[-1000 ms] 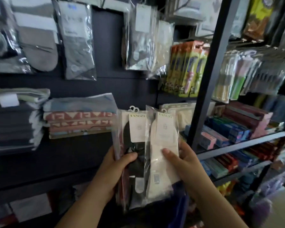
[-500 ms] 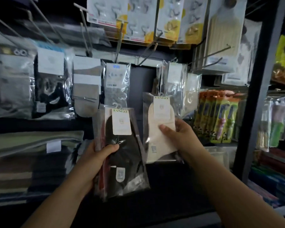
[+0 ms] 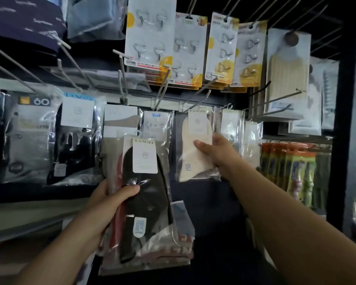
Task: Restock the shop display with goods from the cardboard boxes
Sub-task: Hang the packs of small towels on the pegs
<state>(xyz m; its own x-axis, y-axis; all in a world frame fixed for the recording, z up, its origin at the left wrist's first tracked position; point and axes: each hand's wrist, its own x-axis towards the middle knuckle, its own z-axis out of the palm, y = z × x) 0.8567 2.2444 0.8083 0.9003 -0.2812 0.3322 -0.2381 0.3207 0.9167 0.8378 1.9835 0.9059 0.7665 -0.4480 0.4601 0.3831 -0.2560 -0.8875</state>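
The right hand (image 3: 216, 153) lifts a cream sock packet (image 3: 195, 147) up toward the display hooks (image 3: 199, 89), thumb across the front and fingers curled behind, clamped on its lower half. Holding it low leaves the top edge with its hanger free to meet a hook; whether the hanger is already on the prong cannot be told, since the packet's top sits right at the base of the hooks, against the dark back panel.

The left hand (image 3: 111, 198) grips a stack of further packets, a black sock packet (image 3: 144, 194) in front with something red showing behind it, thumb pressed across the front and fingers wrapped round the left edge. It holds them lower and nearer the body, probably as the waiting supply, kept out of the way of the hanging.

Other sock packets (image 3: 76, 136) already hang in a row to the left of the cream one, and carded metal hooks (image 3: 150, 38) hang on the row above. Cream socks seem to belong on this middle peg, beside similar pale packets just right of it.
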